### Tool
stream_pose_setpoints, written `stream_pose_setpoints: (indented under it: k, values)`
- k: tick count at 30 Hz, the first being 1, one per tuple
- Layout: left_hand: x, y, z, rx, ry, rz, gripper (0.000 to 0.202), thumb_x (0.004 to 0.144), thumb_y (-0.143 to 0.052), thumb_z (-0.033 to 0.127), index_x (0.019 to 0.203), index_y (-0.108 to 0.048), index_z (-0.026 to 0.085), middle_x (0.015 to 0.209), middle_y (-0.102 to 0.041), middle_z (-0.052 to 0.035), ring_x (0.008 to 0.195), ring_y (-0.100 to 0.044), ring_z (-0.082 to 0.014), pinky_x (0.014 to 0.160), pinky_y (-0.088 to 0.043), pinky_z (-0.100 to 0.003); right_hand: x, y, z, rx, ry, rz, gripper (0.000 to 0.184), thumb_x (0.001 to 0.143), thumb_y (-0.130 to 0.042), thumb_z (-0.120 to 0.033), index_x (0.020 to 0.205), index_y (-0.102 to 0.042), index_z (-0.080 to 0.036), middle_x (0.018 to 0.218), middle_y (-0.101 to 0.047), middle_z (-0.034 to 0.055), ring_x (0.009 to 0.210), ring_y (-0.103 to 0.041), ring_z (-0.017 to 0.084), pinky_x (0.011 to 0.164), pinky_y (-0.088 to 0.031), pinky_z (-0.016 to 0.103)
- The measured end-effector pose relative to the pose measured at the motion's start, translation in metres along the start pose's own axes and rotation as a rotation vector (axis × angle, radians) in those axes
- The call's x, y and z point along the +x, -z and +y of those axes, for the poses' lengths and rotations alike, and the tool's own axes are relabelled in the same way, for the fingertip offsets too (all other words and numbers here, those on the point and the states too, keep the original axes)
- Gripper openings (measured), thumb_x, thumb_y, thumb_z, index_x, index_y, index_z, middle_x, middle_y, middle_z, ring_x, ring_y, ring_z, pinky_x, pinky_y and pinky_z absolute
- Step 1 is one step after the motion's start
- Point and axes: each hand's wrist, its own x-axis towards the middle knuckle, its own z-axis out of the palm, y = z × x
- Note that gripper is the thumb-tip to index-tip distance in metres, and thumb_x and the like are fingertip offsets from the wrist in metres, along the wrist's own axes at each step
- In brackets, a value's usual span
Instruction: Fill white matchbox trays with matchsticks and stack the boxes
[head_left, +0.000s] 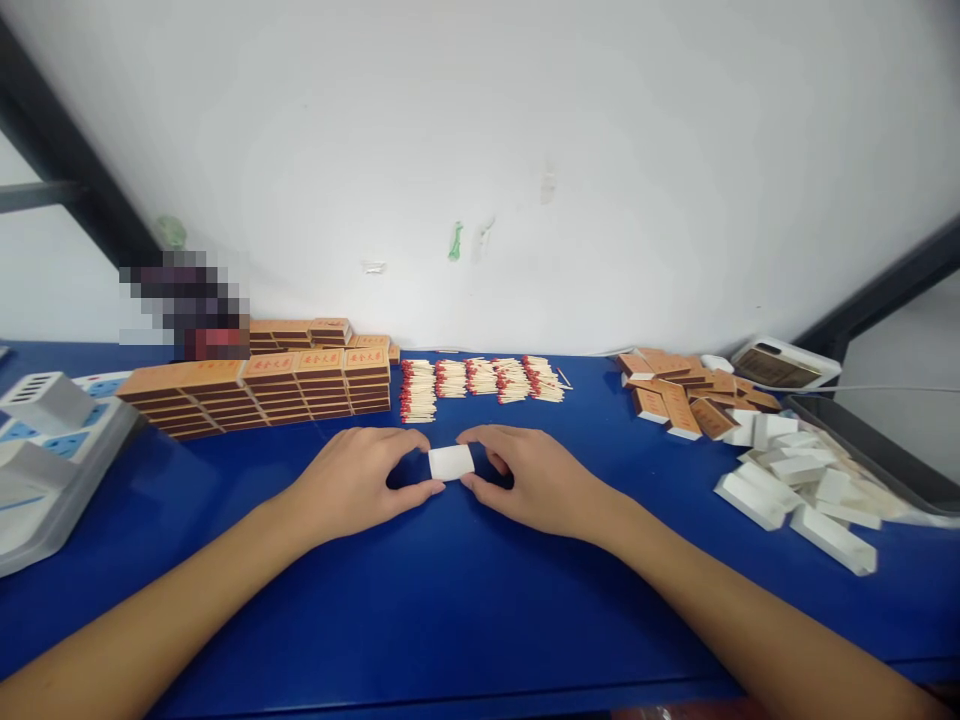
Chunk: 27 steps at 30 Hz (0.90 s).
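A small white matchbox tray (451, 463) is held at the middle of the blue table, between the fingertips of both hands. My left hand (358, 475) pinches its left end with thumb and forefinger. At the opposite end, my right hand (529, 475) grips it the same way. Just beyond lie several piles of red-tipped matches (480, 378), sorted in short rows. A stack of orange-brown matchboxes (300, 385) stands left of the matches. To the right are loose matchbox sleeves (675, 395) and a heap of white trays (787, 470).
A white power strip (67, 500) with plugs sits at the left edge. A white power bank-like device (784, 362) with a cable rests at the back right, near a dark-rimmed container (885, 455). The pale wall (480, 150) rises behind the blue table (450, 600).
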Motion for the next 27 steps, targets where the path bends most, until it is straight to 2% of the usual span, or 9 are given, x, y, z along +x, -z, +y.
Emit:
stream_pose_setpoints:
  k: [2,7,12,17,21,23,25,27]
  values:
    - [0.0001,-0.0004,-0.0003,-0.008,-0.018,-0.011,0.036,0.098,-0.065,0.057,0.118,-0.072,0.027,0.065,-0.055,0.0047,0.059,-0.055,-0.0170,0.059,-0.031,-0.029,0.0000,-0.0001,0.0000,-0.024,-0.024,0.001,0.035,0.095,-0.071,-0.028,0.128,-0.069,-0.017,0.080,-0.064,0.0000,0.065,-0.055,0.015,0.064,-0.037,0.029]
    - [-0.0005,0.0004,0.0005,0.001,-0.026,0.001,0.036,0.097,-0.066,0.056,0.116,-0.072,0.026,0.064,-0.056,0.0044,0.057,-0.054,-0.0164,0.058,-0.030,-0.028,-0.0004,0.0015,0.0014,-0.050,-0.025,-0.004,0.031,0.095,-0.073,-0.031,0.122,-0.071,-0.017,0.077,-0.062,-0.0009,0.064,-0.054,0.015,0.064,-0.037,0.029]
    - [-0.0003,-0.0007,-0.0004,0.005,-0.037,0.021,0.036,0.099,-0.065,0.052,0.123,-0.071,0.026,0.071,-0.062,0.0027,0.061,-0.059,-0.0164,0.060,-0.035,-0.028,0.0002,0.0036,-0.0005,-0.028,-0.063,-0.031,0.032,0.094,-0.078,-0.044,0.113,-0.072,-0.020,0.077,-0.063,-0.0019,0.063,-0.053,0.014,0.061,-0.034,0.028]
    - [0.0002,-0.0042,-0.0030,0.043,-0.004,0.098,0.038,0.102,-0.060,0.049,0.129,-0.072,0.025,0.067,-0.059,0.0030,0.058,-0.056,-0.0163,0.061,-0.037,-0.029,0.0014,0.0049,-0.0027,-0.087,-0.144,0.011,0.039,0.090,-0.080,-0.055,0.100,-0.071,-0.019,0.072,-0.062,-0.0018,0.062,-0.053,0.015,0.061,-0.030,0.028]
    - [-0.0012,-0.0031,-0.0008,0.020,-0.010,0.079,0.044,0.101,-0.060,0.058,0.125,-0.074,0.024,0.066,-0.058,0.0027,0.057,-0.057,-0.0165,0.061,-0.038,-0.029,0.0004,0.0059,-0.0034,-0.070,-0.102,0.029,0.043,0.089,-0.080,-0.060,0.096,-0.073,-0.018,0.071,-0.063,-0.0014,0.062,-0.053,0.014,0.062,-0.031,0.028]
    - [-0.0012,-0.0009,0.0015,0.009,-0.008,0.064,0.054,0.096,-0.062,0.069,0.123,-0.074,0.023,0.066,-0.059,0.0022,0.058,-0.058,-0.0170,0.061,-0.038,-0.029,-0.0005,0.0054,-0.0037,0.047,-0.026,-0.021,0.036,0.097,-0.072,-0.056,0.096,-0.075,-0.020,0.073,-0.064,-0.0016,0.062,-0.054,0.013,0.061,-0.033,0.027]
    - [-0.0008,0.0014,0.0033,0.010,0.008,0.051,0.062,0.090,-0.064,0.076,0.121,-0.074,0.023,0.068,-0.060,0.0019,0.059,-0.058,-0.0177,0.060,-0.037,-0.029,-0.0008,0.0044,-0.0024,0.124,0.056,-0.055,0.029,0.104,-0.065,-0.046,0.098,-0.077,-0.021,0.076,-0.066,-0.0015,0.063,-0.055,0.012,0.062,-0.035,0.026]
    - [-0.0004,0.0031,0.0044,0.016,0.033,0.043,0.063,0.087,-0.067,0.078,0.117,-0.073,0.023,0.069,-0.061,0.0020,0.060,-0.059,-0.0183,0.059,-0.036,-0.029,0.0000,0.0043,0.0023,0.087,0.085,-0.017,0.023,0.106,-0.063,-0.036,0.099,-0.078,-0.020,0.078,-0.068,-0.0008,0.063,-0.054,0.011,0.063,-0.035,0.027]
